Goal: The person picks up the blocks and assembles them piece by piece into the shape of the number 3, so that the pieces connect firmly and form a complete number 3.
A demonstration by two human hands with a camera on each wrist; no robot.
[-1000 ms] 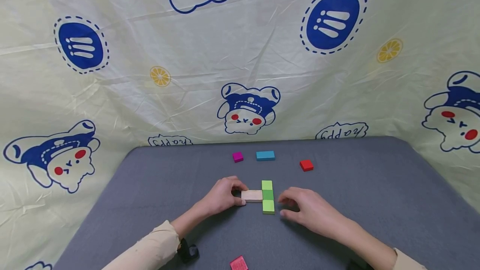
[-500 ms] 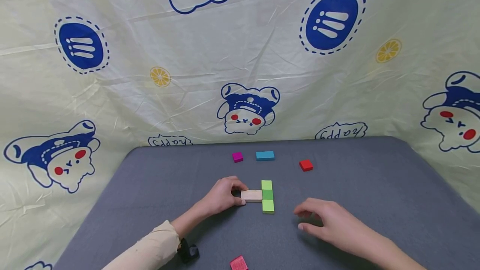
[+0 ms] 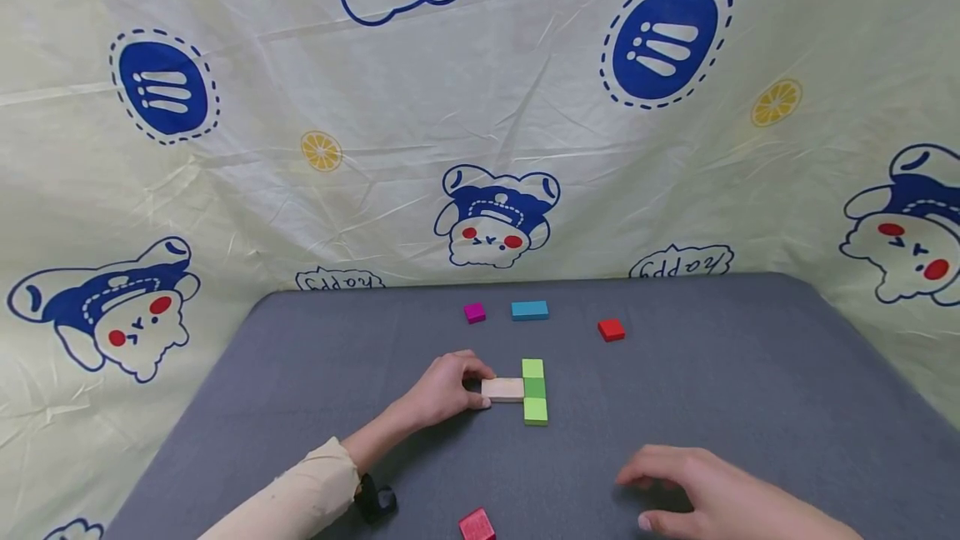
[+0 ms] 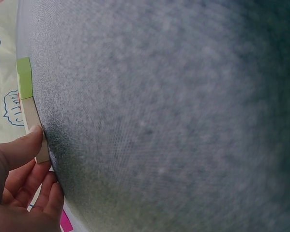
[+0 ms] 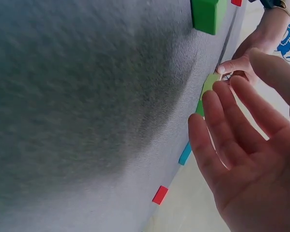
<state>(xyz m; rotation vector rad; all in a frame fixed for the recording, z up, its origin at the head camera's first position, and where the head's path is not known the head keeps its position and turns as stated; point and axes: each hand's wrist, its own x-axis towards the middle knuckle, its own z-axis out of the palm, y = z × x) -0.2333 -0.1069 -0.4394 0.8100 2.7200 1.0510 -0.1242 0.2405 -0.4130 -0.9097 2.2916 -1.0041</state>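
My left hand [image 3: 447, 390] pinches the left end of a pale wooden block [image 3: 504, 390] lying flat, thumb on the near side and fingers on the far side. Against that block's right end stands a short row of green blocks [image 3: 535, 388], a darker one between two light green ones. In the left wrist view the thumb [image 4: 26, 147] presses along the wooden block [image 4: 34, 116]. My right hand [image 3: 708, 490] is over the table's near right part, holding nothing. Its fingers [image 5: 227, 125] are loosely spread in the right wrist view.
Beyond the row lie a magenta block [image 3: 475, 313], a blue block [image 3: 529, 311] and a red block [image 3: 611, 330]. A pinkish-red block [image 3: 477, 525] sits near the front. Another green block [image 5: 206, 15] shows in the right wrist view. A printed cloth [image 3: 390, 215] hangs behind the table.
My right hand has drawn back from beside the green blocks, toward the near right. The left hand keeps its grip on the wooden block, and the blocks stay where they were.
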